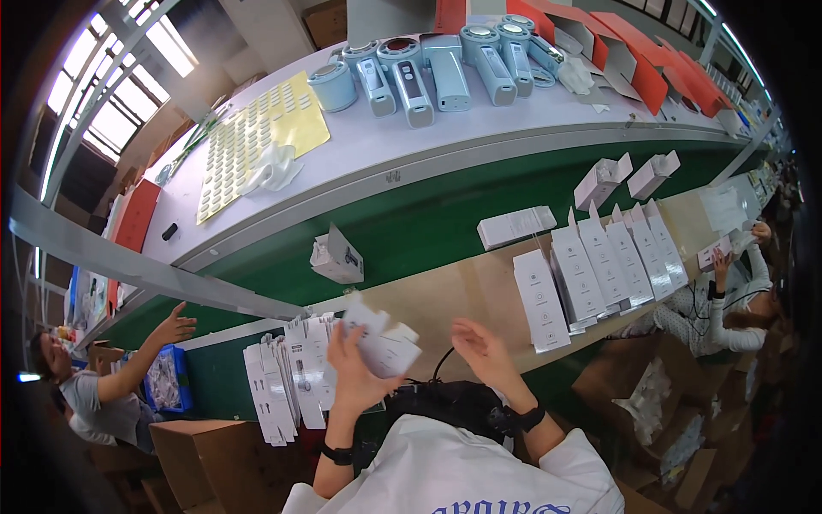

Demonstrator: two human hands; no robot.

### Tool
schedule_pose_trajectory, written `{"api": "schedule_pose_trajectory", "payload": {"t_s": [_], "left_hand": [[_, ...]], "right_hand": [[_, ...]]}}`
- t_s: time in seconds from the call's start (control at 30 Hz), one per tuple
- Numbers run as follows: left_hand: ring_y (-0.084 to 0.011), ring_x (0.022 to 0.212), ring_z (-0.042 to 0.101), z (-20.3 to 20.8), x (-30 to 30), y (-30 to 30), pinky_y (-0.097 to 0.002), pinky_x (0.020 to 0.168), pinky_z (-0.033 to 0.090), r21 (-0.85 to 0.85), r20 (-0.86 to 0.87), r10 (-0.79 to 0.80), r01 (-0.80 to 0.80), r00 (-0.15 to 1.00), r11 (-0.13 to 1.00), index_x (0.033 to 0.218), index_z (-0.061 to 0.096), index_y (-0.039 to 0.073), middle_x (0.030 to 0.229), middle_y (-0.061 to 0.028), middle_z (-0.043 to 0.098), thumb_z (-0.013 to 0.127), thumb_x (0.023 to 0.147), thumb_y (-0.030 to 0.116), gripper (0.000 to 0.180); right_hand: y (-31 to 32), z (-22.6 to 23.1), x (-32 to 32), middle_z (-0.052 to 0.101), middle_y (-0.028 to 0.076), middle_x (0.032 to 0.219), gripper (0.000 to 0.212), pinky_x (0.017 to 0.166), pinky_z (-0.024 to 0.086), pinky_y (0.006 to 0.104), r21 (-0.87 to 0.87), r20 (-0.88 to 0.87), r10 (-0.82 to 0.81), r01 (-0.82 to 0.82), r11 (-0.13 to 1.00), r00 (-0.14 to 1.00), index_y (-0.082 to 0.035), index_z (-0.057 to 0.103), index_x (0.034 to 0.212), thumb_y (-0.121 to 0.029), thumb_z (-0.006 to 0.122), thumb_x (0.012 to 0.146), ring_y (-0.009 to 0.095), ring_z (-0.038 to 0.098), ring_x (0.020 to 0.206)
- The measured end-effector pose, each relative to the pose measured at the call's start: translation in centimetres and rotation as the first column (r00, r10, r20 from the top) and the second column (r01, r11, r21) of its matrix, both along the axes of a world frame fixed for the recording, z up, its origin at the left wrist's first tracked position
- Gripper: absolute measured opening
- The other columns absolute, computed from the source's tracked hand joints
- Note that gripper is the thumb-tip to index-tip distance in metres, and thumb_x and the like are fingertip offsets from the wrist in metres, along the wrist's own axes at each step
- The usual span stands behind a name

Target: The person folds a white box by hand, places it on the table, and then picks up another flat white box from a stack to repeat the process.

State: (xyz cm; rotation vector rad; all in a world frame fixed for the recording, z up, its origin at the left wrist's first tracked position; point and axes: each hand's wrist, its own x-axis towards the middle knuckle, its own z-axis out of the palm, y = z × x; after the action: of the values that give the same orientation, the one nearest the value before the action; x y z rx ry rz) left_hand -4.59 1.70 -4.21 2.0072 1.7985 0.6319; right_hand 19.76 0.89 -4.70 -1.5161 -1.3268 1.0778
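Note:
My left hand (355,377) grips a white cardboard box (387,349), tilted over the near edge of the bench, with a flap standing up at its end. My right hand (481,349) is apart from the box on its right, fingers extended and nothing in them. Just left of my left hand stands a row of flat folded cartons (287,373), white with small printed pictures. Beyond them, an open white box (337,257) stands on the green belt.
Several upright white boxes (541,300) stand in a row to the right, near a lying white box (515,228). Light-blue handheld devices (411,86) and a yellow sticker sheet (231,154) lie on the shelf (360,163). Co-workers' hands (175,325) show at both sides.

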Motion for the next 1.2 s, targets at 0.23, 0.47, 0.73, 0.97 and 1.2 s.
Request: {"api": "schedule_pose_trajectory", "payload": {"t_s": [0.23,0.47,0.73,0.97,1.2], "left_hand": [[-0.0468,0.134,0.014,0.7,3.2,0.0,-0.0524,0.110,0.015,-0.043,0.094,-0.342,0.347,0.935,0.937,0.136,0.028,0.006,0.144,-0.0293,0.014,0.086,0.050,0.027,0.107],[-0.0476,0.135,0.014,2.9,2.9,-0.1,-0.0548,0.111,0.010,-0.111,0.061,-0.414,0.418,0.908,0.902,0.141,0.017,-0.003,0.144,-0.0308,0.015,0.085,0.052,0.030,0.116],[-0.0456,0.137,0.016,3.3,2.8,-0.2,-0.0531,0.113,0.008,-0.147,-0.037,-0.513,0.504,0.857,0.851,0.141,0.017,-0.005,0.144,-0.0314,0.019,0.084,0.048,0.033,0.121],[-0.0455,0.135,0.021,3.5,2.4,0.0,-0.0525,0.113,0.013,-0.144,0.003,-0.486,0.481,0.874,0.865,0.140,0.020,-0.004,0.143,-0.0301,0.023,0.085,0.047,0.033,0.120],[-0.0447,0.134,0.023,3.6,2.5,0.4,-0.0512,0.113,0.016,-0.113,-0.053,-0.442,0.434,0.896,0.894,0.141,0.020,-0.004,0.142,-0.0280,0.025,0.085,0.046,0.034,0.121]], "right_hand": [[2.6,-3.7,-1.4,0.063,0.011,0.113,0.035,0.088,0.046,0.0281,-0.264,-0.737,0.121,-0.449,0.854,0.665,0.004,0.058,0.117,-0.004,0.061,0.083,0.014,0.059,0.099],[3.6,-1.9,0.0,0.064,0.009,0.107,0.042,0.087,0.047,0.0286,-0.145,-0.871,0.196,-0.617,0.774,0.451,0.003,0.057,0.116,0.004,0.062,0.074,0.016,0.060,0.096],[4.5,-3.9,-0.3,0.064,0.008,0.103,0.051,0.085,0.048,0.0302,-0.196,-0.736,0.327,-0.649,0.735,0.593,0.003,0.059,0.114,0.001,0.069,0.064,0.018,0.060,0.095],[5.0,-2.6,-1.3,0.064,0.009,0.103,0.052,0.085,0.048,0.0307,-0.298,-0.562,0.371,-0.599,0.743,0.739,0.004,0.059,0.114,-0.002,0.072,0.065,0.018,0.060,0.095],[5.5,-1.9,-1.5,0.065,0.010,0.101,0.050,0.080,0.050,0.0312,-0.349,-0.629,0.243,-0.547,0.761,0.739,0.005,0.060,0.112,-0.003,0.073,0.065,0.019,0.063,0.089]]}}
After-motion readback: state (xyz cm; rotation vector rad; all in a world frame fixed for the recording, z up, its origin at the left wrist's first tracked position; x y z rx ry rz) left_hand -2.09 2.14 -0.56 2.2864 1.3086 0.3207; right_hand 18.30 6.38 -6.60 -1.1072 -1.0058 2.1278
